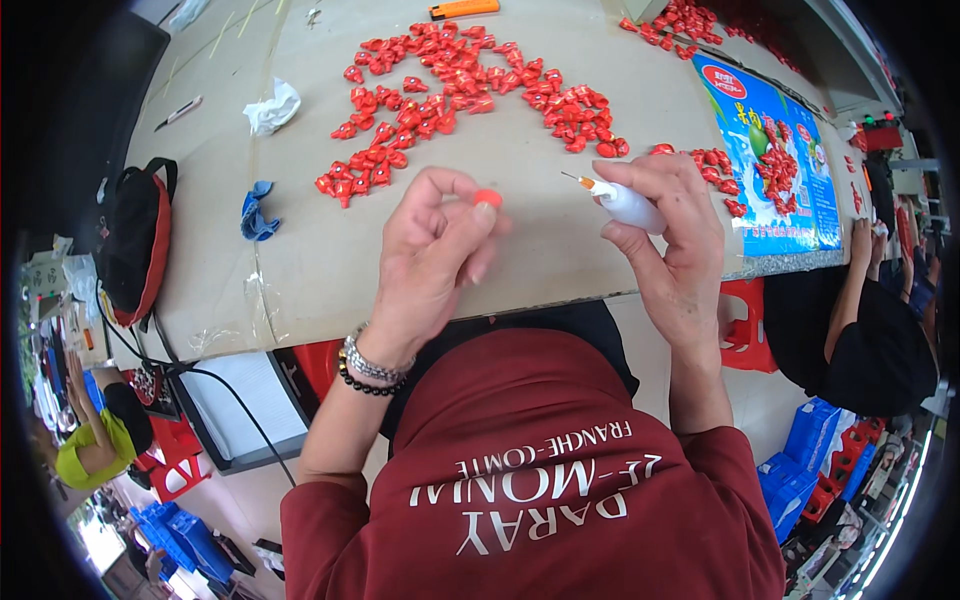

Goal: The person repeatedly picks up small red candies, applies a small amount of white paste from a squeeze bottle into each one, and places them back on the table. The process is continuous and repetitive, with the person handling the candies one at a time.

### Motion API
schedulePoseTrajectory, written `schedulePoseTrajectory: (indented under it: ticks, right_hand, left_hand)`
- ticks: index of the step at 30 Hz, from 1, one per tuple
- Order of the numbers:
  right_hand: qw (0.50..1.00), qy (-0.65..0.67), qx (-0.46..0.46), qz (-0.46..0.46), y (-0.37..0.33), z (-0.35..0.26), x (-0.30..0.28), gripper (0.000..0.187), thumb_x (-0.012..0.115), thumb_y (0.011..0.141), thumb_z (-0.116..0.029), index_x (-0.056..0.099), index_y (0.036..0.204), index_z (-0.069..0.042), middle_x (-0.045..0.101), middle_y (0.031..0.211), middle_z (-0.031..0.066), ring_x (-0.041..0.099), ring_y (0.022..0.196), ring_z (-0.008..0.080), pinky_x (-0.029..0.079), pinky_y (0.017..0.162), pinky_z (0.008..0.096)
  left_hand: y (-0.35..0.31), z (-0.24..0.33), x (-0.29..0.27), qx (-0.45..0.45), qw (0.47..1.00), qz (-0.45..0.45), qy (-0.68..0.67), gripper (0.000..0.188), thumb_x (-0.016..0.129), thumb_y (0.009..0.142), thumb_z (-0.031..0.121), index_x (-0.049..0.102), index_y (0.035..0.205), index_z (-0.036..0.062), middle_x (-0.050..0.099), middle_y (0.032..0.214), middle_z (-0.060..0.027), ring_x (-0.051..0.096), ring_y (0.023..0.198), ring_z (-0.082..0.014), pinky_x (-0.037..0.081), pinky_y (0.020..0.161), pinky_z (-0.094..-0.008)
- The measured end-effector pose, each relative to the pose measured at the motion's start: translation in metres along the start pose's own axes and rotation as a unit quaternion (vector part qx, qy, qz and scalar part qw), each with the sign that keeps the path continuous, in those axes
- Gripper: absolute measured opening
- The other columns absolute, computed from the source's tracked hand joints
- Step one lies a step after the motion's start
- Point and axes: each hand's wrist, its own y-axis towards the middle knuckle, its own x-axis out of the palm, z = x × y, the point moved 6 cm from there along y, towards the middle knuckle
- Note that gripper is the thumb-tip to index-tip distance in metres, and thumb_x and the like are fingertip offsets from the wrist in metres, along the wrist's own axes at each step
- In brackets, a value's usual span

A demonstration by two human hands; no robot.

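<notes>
— What is being held in the left hand (435,235)?
— A small red round piece (488,198) is being pinched between thumb and index finger, above the tabletop (330,270); the other fingers are being curled loosely.
— And in the right hand (680,215)?
— A white squeeze bottle (632,208) is being grasped around its body, with the thumb on one side and fingers on the other. Its thin needle nozzle (571,176) is being pointed toward the red piece, without touching it.
— Why is such a hold being used?
— Presumably the nozzle is being left clear and the soft body is being made easy to press. The red piece is probably being pinched so that much of its face is being left uncovered.
— Where are similar pieces being placed?
— Loose red clusters (460,70) are being spread beyond the hands, perhaps for easy reach. Another red heap (776,165) is being supported by a blue printed sheet (818,225), possibly being used as a mat.
— What is being contained in the bottle?
— That cannot be told; no fill level is being shown.
— And elsewhere?
— A white lining (230,420) is being held in a dark tray (203,425) below the table edge. The contents of the black bag (140,240) are being hidden.
</notes>
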Motion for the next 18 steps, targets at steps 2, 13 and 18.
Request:
schedulePoseTrajectory:
  ticks: [2,13,18]
  right_hand:
    - [0.996,0.068,0.042,0.046,-0.003,-0.001,0.004,0.038,0.066,0.066,0.012,0.062,0.101,-0.001,0.06,0.094,0.0096,0.059,0.088,0.0215,0.048,0.075,0.0297]
    - [0.987,0.02,-0.136,0.081,-0.011,-0.017,0.01,0.034,0.068,0.06,0.014,0.067,0.091,0.0,0.067,0.092,0.0124,0.064,0.083,0.0245,0.054,0.068,0.0312]
    - [0.985,-0.025,-0.165,0.047,-0.013,-0.024,0.016,0.034,0.077,0.061,0.007,0.066,0.092,0.0,0.066,0.095,0.0134,0.065,0.088,0.0266,0.053,0.074,0.033]
  left_hand:
    - [-0.013,-0.007,-0.002,-0.002,0.995,0.01,-0.101,0.016,0.058,0.093,0.014,0.048,0.104,0.0075,0.063,0.084,-0.0062,0.045,0.054,-0.0065,0.034,0.049,-0.0198]
    - [-0.025,-0.027,-0.006,-0.011,0.979,0.032,-0.201,0.018,0.059,0.092,0.021,0.054,0.102,0.0069,0.053,0.073,-0.002,0.041,0.061,-0.0083,0.033,0.056,-0.0223]
    - [-0.026,-0.031,-0.003,-0.024,0.976,0.025,-0.214,0.021,0.057,0.093,0.025,0.054,0.1,0.0063,0.048,0.066,-0.001,0.04,0.062,-0.0103,0.032,0.056,-0.0225]
